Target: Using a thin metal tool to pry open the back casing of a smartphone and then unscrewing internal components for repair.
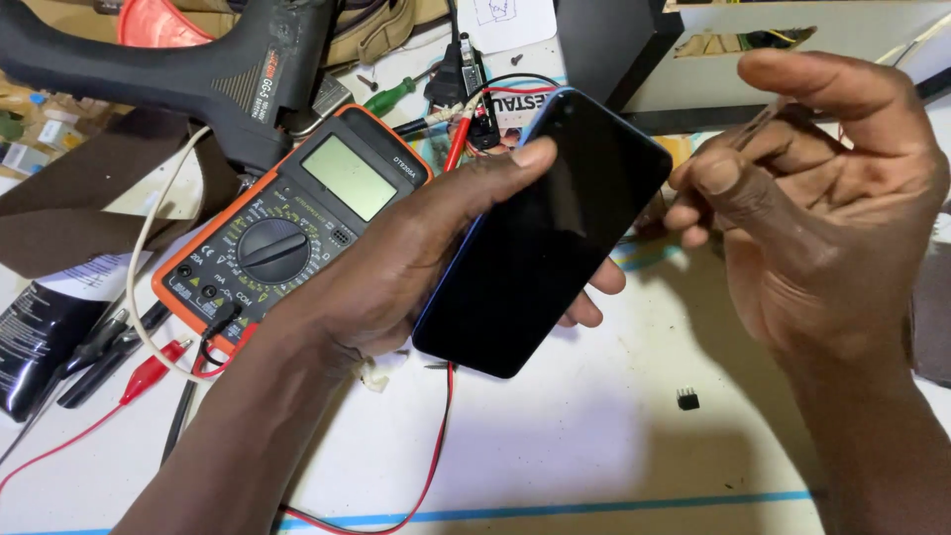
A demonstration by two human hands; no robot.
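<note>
A black slab-shaped smartphone with a blue rim [540,238] sits tilted in your left hand [396,267], dark screen up, above the middle of the white counter [555,436]. Your left hand is wrapped around it, thumb along the upper edge and fingertips showing past the lower right side. Your right hand [812,198] hovers just right of the phone, half curled, thumb and forefinger pinched on something thin that I cannot make out.

Just left of your left hand lies an orange-cased digital multimeter with a round dial [287,228]; your wrist covers its lower right corner. Red and black test leads [129,367] trail across the counter's left side, and one red wire runs under the phone. A large black glue gun [198,69] lies beyond the meter, cut off at the top edge. A dark box [614,50] stands behind the phone. A tiny black component [687,399] lies alone below your right hand.

The bare counter opens toward you, bordered by a blue tape line [594,507].
</note>
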